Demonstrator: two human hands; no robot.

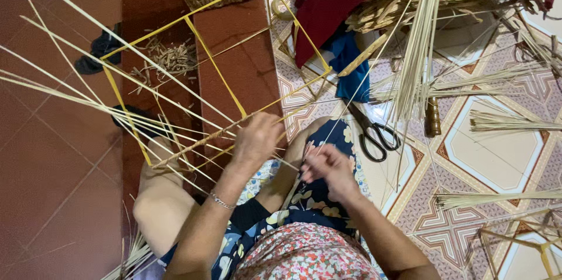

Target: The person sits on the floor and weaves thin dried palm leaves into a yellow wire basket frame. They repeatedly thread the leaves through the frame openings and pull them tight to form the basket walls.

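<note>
Left grip closes on the frame to steady it; right grip pinches a straw, keeping it taut.

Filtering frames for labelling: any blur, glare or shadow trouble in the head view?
Head view: even, soft light, no glare; left hand on the yellow frame and scissors are sharp; right hand slightly motion-soft; thin straw strands smear toward the left edge; shadows faint.

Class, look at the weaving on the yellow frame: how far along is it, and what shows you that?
Early. Done: one rail is wrapped in straw. In hand: the left hand grips that rail's end while the right hand pulls a strand. Left: the rest of the yellow frame is bare, and straw bundles lie unused.
</note>
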